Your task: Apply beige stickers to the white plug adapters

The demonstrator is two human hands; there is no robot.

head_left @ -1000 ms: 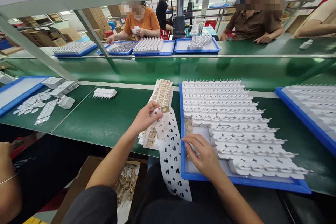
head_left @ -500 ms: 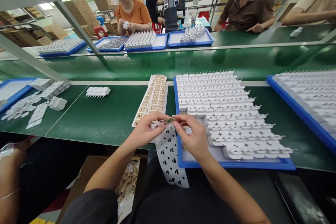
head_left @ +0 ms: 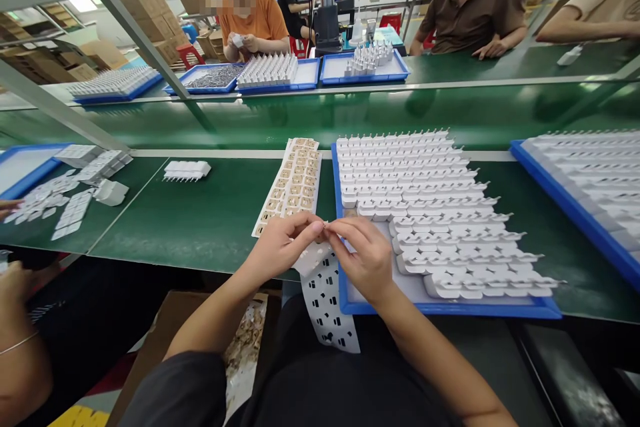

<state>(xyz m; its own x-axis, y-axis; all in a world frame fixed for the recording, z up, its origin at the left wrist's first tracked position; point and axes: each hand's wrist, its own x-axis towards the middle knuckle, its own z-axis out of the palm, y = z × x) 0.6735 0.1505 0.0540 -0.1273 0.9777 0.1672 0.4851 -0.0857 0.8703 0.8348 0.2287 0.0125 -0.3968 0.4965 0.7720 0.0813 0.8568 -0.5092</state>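
Closely | left hand (head_left: 283, 243): pinching 1 strip (head_left: 327, 301) (punched) | right hand (head_left: 363, 257): pinched beside

Left hand (head_left: 283, 247): just below frame centre, fingers curled, thumb and index finger pinched, back of hand toward lower left. Right hand (head_left: 364, 255): to its right, level with it, thumb and forefinger pinched, the two sets of fingertips nearly meeting. Left forearm (head_left: 213, 310): bare, slanting up from lower left, dark sleeve (head_left: 175, 380) at elbow. Right forearm (head_left: 430, 347): bare, running to the lower-right edge.
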